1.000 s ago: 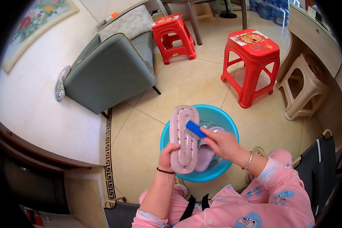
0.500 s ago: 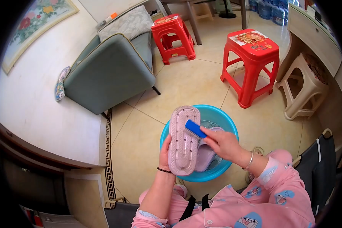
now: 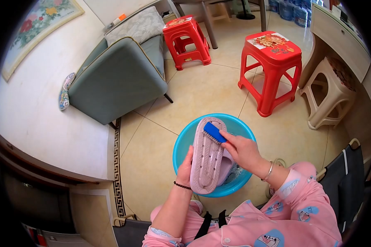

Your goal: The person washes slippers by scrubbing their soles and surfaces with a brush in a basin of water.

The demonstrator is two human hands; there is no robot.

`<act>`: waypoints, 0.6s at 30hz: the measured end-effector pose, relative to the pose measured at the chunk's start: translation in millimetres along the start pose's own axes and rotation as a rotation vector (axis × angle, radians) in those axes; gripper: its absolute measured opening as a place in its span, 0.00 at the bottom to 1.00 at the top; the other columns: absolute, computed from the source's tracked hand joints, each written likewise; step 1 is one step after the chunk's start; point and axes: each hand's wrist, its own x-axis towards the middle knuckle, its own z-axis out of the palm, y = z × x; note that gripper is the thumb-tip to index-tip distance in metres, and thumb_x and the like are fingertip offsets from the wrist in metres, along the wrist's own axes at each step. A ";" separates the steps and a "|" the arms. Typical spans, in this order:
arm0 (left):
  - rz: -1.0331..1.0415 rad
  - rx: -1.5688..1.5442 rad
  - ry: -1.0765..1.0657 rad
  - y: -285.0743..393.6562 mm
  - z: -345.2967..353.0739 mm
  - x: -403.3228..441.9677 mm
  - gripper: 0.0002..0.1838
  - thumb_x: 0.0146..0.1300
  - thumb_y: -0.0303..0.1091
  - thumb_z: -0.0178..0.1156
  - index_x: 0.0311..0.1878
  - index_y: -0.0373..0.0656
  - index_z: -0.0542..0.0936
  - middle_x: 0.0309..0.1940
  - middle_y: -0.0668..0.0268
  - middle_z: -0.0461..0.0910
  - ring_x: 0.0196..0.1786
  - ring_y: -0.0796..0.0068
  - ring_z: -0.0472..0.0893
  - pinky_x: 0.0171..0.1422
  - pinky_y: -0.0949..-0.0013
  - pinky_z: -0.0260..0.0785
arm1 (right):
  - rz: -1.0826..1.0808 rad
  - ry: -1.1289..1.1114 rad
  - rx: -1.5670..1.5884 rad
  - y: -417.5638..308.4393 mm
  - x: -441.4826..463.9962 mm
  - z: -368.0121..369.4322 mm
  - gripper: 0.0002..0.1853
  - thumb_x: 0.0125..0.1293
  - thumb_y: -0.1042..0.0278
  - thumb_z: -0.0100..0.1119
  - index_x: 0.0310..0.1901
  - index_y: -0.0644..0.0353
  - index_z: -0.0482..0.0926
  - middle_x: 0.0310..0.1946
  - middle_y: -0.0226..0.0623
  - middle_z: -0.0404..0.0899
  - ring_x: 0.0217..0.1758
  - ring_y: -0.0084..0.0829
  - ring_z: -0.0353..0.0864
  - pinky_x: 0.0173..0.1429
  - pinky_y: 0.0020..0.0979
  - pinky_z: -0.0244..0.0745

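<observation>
A pale pink slipper (image 3: 208, 164) is tilted sole-up over a turquoise basin (image 3: 181, 138). My left hand (image 3: 186, 168) grips its left edge, with the fingers hidden behind it. My right hand (image 3: 243, 153) is closed on a blue scrubbing brush (image 3: 214, 132), whose pale bristles touch the upper part of the patterned sole. Behind the held slipper, part of a second pink slipper (image 3: 226, 166) shows in the basin. Water (image 3: 236, 172) glints at the basin's right side.
Two red plastic stools (image 3: 271, 51) (image 3: 185, 39) stand beyond the basin. A beige stool (image 3: 330, 92) is at the right, under a white desk (image 3: 342, 41). A grey-green armchair (image 3: 119, 82) stands at the left. Water bottles (image 3: 294, 15) are at the back.
The held slipper has shifted right and tilted, its top leaning right. The brush has moved slightly up and right along the sole. Both hands keep their hold.
</observation>
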 end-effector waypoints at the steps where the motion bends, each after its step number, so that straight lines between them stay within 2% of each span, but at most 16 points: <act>1: 0.001 0.000 0.000 0.1 0.2 0.1 0.32 0.76 0.55 0.43 0.70 0.39 0.66 0.65 0.55 0.73 0.63 0.58 0.76 0.68 0.57 0.70 | -0.001 0.000 0.000 2.2 -0.6 0.8 0.21 0.67 0.60 0.60 0.62 0.50 0.77 0.33 0.46 0.82 0.35 0.43 0.82 0.39 0.39 0.76; 4: 0.025 0.015 -0.017 1.8 -2.3 0.6 0.32 0.76 0.56 0.42 0.70 0.40 0.66 0.64 0.55 0.73 0.63 0.58 0.76 0.67 0.56 0.70 | -0.074 -0.008 0.048 5.1 -6.5 5.7 0.21 0.67 0.60 0.61 0.62 0.49 0.77 0.31 0.44 0.81 0.32 0.43 0.82 0.37 0.39 0.76; 6: 0.049 -0.009 0.013 4.1 -7.4 2.7 0.34 0.76 0.58 0.40 0.71 0.40 0.65 0.64 0.54 0.73 0.62 0.57 0.76 0.67 0.54 0.70 | -0.185 -0.104 0.118 -5.6 -18.2 7.7 0.21 0.68 0.55 0.59 0.62 0.44 0.77 0.25 0.41 0.78 0.26 0.42 0.80 0.31 0.42 0.75; 10: 0.105 0.034 -0.064 7.8 -4.9 1.8 0.35 0.75 0.60 0.38 0.71 0.40 0.64 0.63 0.53 0.73 0.61 0.55 0.77 0.66 0.54 0.71 | -0.312 -0.224 0.128 -12.2 -27.0 10.0 0.22 0.68 0.54 0.59 0.62 0.43 0.76 0.23 0.39 0.76 0.24 0.40 0.80 0.27 0.40 0.74; 14: 0.039 0.012 -0.030 4.2 -10.3 2.8 0.33 0.75 0.58 0.40 0.70 0.40 0.66 0.63 0.54 0.74 0.61 0.56 0.77 0.66 0.55 0.71 | -0.257 -0.154 0.029 -12.6 -17.9 3.9 0.21 0.68 0.55 0.59 0.62 0.44 0.77 0.24 0.40 0.78 0.24 0.41 0.80 0.28 0.41 0.75; 16: -0.006 0.031 0.077 0.6 -9.4 4.1 0.31 0.76 0.55 0.43 0.69 0.39 0.68 0.62 0.54 0.75 0.61 0.58 0.77 0.66 0.56 0.71 | -0.173 0.009 -0.008 -2.4 -8.8 5.4 0.21 0.68 0.56 0.59 0.61 0.45 0.77 0.26 0.41 0.79 0.26 0.42 0.80 0.31 0.41 0.75; 17: -0.008 0.032 0.077 0.0 -6.7 3.1 0.31 0.76 0.55 0.43 0.69 0.39 0.68 0.62 0.54 0.75 0.61 0.58 0.77 0.66 0.56 0.71 | -0.171 0.011 -0.007 -0.3 -4.6 3.2 0.21 0.68 0.56 0.59 0.61 0.45 0.77 0.26 0.41 0.79 0.26 0.42 0.80 0.31 0.41 0.75; 18: -0.022 0.000 0.071 0.1 1.8 0.3 0.30 0.76 0.53 0.44 0.68 0.39 0.70 0.61 0.55 0.76 0.61 0.59 0.77 0.66 0.57 0.71 | -0.096 0.024 0.008 1.9 -0.4 0.5 0.21 0.67 0.58 0.60 0.62 0.47 0.77 0.29 0.42 0.80 0.29 0.42 0.81 0.34 0.40 0.75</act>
